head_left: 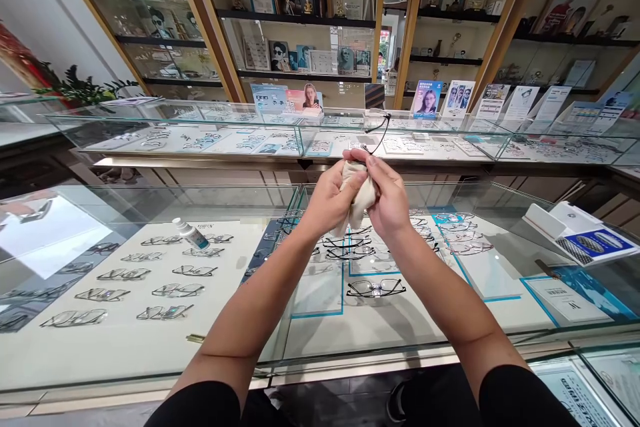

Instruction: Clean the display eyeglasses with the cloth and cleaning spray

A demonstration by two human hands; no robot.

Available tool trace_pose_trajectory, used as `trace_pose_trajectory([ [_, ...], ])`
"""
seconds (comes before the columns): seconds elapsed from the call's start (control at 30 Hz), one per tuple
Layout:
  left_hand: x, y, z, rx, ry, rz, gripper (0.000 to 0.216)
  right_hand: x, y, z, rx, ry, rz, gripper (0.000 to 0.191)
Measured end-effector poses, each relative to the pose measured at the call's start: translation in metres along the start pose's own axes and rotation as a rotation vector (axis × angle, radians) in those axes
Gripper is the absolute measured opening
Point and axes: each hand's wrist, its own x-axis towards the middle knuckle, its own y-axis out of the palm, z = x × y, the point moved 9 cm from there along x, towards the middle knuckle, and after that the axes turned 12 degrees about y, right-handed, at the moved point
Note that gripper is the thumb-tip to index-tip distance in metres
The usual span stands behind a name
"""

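Both hands meet above the glass display case, closed around a pale cleaning cloth [363, 196]. My left hand [333, 197] pinches the cloth with its thumb on top. My right hand [389, 197] grips a pair of dark-framed eyeglasses [384, 135] through the cloth and by the frame. One dark temple arm sticks up and away from the fingers. The lenses and most of the frame are hidden by cloth and fingers. Under the glass below the hands, rows of eyeglasses [376, 288] lie on a white base.
A small white spray bottle [191, 233] stands on the glass top at the left. At the right sits a white and blue box [585, 233]. Another glass showcase [240, 137] with several standing cards runs behind. A person's hand [25, 205] shows at the far left edge.
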Motion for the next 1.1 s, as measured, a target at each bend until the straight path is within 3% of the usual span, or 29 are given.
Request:
trace_pose_trajectory([
  [0.13, -0.003, -0.007, -0.008, 0.101, 0.025, -0.166, 0.063, -0.006, 0.008, 0.002, -0.043, -0.015, 0.04, 0.027],
  [0.33, 0.004, -0.002, -0.005, 0.0, -0.062, 0.027, 0.062, 0.002, -0.009, 0.015, -0.007, -0.03, -0.004, 0.021],
  [0.47, 0.007, -0.021, -0.004, 0.024, -0.06, 0.002, 0.054, 0.006, -0.025, 0.031, -0.024, -0.103, -0.075, 0.023],
  [0.67, 0.007, -0.034, -0.039, 0.261, 0.086, -0.05, 0.049, 0.008, -0.044, 0.055, -0.108, -0.165, -0.103, 0.028],
  [0.77, 0.005, -0.046, -0.055, 0.295, 0.118, -0.136, 0.043, 0.006, -0.049, 0.069, -0.122, -0.189, -0.078, 0.026],
  [0.9, 0.002, -0.055, -0.062, 0.287, 0.107, -0.137, 0.044, 0.002, -0.05, 0.079, -0.221, -0.114, -0.049, 0.025],
  [1.1, -0.001, -0.055, -0.082, 0.489, 0.271, -0.086, 0.059, -0.002, -0.04, 0.076, -0.333, 0.013, 0.092, 0.03],
])
